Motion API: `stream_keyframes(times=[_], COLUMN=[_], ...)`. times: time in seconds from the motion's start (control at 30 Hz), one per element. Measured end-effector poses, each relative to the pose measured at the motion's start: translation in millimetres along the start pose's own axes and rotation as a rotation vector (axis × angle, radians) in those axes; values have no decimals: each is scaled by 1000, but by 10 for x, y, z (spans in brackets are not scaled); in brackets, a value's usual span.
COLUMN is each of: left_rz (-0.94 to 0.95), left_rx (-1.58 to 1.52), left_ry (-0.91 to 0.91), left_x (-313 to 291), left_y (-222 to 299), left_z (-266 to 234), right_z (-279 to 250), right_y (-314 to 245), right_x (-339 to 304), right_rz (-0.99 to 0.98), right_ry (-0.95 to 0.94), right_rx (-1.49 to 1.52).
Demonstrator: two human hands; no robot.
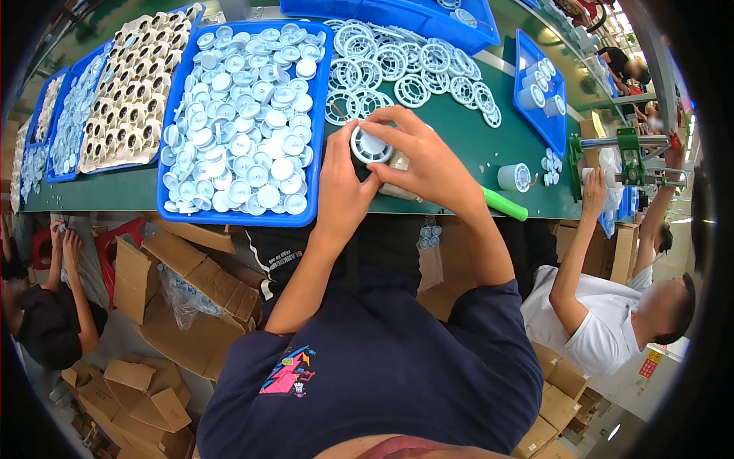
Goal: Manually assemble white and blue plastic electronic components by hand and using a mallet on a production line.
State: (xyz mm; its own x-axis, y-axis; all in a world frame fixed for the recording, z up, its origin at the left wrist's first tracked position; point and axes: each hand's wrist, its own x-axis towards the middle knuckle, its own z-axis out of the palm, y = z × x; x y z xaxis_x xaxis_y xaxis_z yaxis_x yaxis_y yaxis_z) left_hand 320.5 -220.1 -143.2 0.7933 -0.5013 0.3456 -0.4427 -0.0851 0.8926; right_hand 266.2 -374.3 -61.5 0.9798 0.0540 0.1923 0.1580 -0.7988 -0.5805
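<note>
Over the near edge of the green table, my left hand [342, 180] and my right hand [428, 157] hold a pale round plastic housing [369, 145] between them. Its spoked face points up. My left fingers curl around its left side, while the right fingers and thumb press on its top and right rim; both hands are closed. Partly hidden beneath my right hand is a pale object [398, 166] whose kind I cannot make out. Just left of my hands, a blue tray [315, 195] is heaped with small pale round caps [245, 145]. Spoked plastic rings [413, 90] lie piled beyond my hands.
A bright green stick-like tool [505, 204] and a white cylinder [514, 177] lie to the right. Farther right are a blue tray [562, 138] of cylinders and a green hand press [631, 157], with a co-worker [604, 314] at it. Cardboard boxes [191, 298] stand below left.
</note>
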Motion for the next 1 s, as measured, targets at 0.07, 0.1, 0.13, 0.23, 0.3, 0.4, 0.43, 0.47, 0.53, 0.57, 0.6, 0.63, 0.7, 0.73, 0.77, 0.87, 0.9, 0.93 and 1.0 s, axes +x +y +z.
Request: stream_keyframes(times=[0.07,0.1,0.13,0.23,0.3,0.4,0.43,0.47,0.53,0.57,0.6,0.63,0.7,0.73,0.77,0.87,0.9,0.93,1.0], left_rz=[-5,-6,26,80,101,93,93,92,76,62,46,44,37,37,38,73,76,74,69], left_rx=[-26,-26,-33,1,44,43,30,16,6,-6,-25,-30,-42,-38,-38,-5,-6,-1,10], left_ry=[30,29,41,44,40,56,56,57,51,44,30,25,72,80,80,93,78,68,52], left_x=[-11,-13,-13,-20,-24,-30,-23,-16,-23,-22,-30,-33,-12,-19,-19,-32,-40,-37,-34], left_y=[11,12,13,0,-3,11,22,24,0,3,16,21,13,9,0,22,7,-6,18], left_z=[12,10,9,18,23,-7,-15,-23,5,1,-3,-2,5,10,17,34,33,25,15], right_z=[1,-1,-9,-19,-51,-214,-249,-233,-82,7,107,131,158,176,146,-80,-218,-315,-407], right_y=[6,0,-11,-37,-68,-108,-81,-28,-22,-33,-77,-53,43,24,-30,-69,-117,-188,-269], right_x=[-3,0,6,-9,-45,-303,-456,-636,-925,-1001,-993,-1027,-1084,-1139,-1193,-1175,-1061,-845,-407], right_rz=[29,30,54,84,87,130,131,221,351,384,341,349,468,455,469,576,718,628,515], right_ry=[6,6,-3,10,31,202,197,218,204,161,217,215,193,231,299,446,450,454,358], right_rx=[59,59,81,92,81,3,-3,-38,-128,-181,-346,-349,-327,-362,-269,29,243,205,104])
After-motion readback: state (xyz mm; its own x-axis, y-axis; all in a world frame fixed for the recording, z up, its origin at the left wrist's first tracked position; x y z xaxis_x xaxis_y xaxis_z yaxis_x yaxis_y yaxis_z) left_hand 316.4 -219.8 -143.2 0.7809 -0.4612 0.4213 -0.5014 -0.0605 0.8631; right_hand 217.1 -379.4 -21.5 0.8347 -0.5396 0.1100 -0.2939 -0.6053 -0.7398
